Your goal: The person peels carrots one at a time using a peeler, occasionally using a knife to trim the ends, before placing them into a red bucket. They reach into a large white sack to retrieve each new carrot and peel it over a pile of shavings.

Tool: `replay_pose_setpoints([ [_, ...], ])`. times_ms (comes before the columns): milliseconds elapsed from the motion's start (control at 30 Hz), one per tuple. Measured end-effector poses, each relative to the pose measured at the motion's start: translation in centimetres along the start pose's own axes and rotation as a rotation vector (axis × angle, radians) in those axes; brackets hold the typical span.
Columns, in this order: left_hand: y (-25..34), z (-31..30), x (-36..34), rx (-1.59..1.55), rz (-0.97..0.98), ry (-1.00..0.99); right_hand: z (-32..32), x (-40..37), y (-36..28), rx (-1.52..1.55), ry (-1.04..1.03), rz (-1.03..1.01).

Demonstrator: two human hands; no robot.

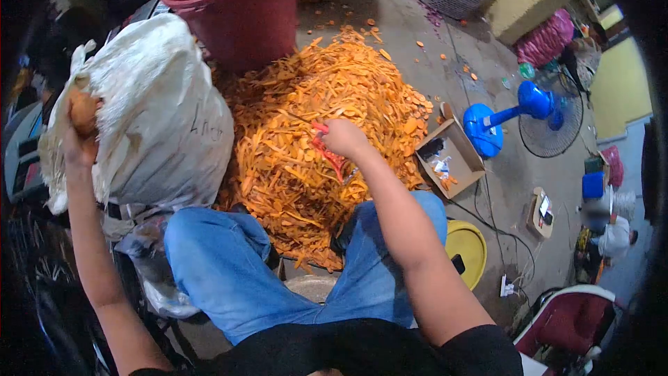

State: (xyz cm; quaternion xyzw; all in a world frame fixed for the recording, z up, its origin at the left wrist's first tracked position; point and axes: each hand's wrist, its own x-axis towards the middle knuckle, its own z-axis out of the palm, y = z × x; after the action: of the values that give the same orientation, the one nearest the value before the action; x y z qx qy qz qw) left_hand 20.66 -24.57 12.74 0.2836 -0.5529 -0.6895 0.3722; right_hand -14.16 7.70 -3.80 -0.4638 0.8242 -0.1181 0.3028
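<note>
Two grips I see: left hand (79, 145) on a brown lump (84, 113) (sack (156, 118) beside it), right hand (345, 138) on a red tool (331, 158), above peelings (282, 160).

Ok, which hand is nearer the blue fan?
Right. The right hand, with a red-handled tool, is over the orange pile, between the blue fan and white sack; the left hand is farther, at the sack, holding a brown rounded item.

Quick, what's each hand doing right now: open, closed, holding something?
Left hand: closed around a rounded brown lump, beside the white sack.
Right hand: closed on a red-handled tool.
</note>
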Motion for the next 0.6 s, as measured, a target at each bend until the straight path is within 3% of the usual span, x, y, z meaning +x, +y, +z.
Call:
replay_pose_setpoints([
  [67, -0.4, 1.0, 0.2, -0.033, 0.023, -0.191, -0.1, -0.1, -0.2, -0.002, 0.055, 0.012],
  [133, -1.3, -0.7, 1.1, -0.06, -0.086, -0.16, -0.1, 0.1, 0.3, -0.029, 0.03, 0.044],
  [200, -1.7, -1.4, 1.5, 0.154, -0.154, 0.304, 0.1, 0.2, 0.4, 0.013, 0.022, 0.054],
  [300, -3.0, -0.8, -0.3, 0.423, -0.225, 0.276, 0.1, 0.2, 0.4, -0.022, 0.03, 0.022],
  [600, -5.6, 0.7, 0.1, 0.427, -0.248, 0.279, 0.4, 0.1, -0.3, -0.037, 0.026, 0.004],
])
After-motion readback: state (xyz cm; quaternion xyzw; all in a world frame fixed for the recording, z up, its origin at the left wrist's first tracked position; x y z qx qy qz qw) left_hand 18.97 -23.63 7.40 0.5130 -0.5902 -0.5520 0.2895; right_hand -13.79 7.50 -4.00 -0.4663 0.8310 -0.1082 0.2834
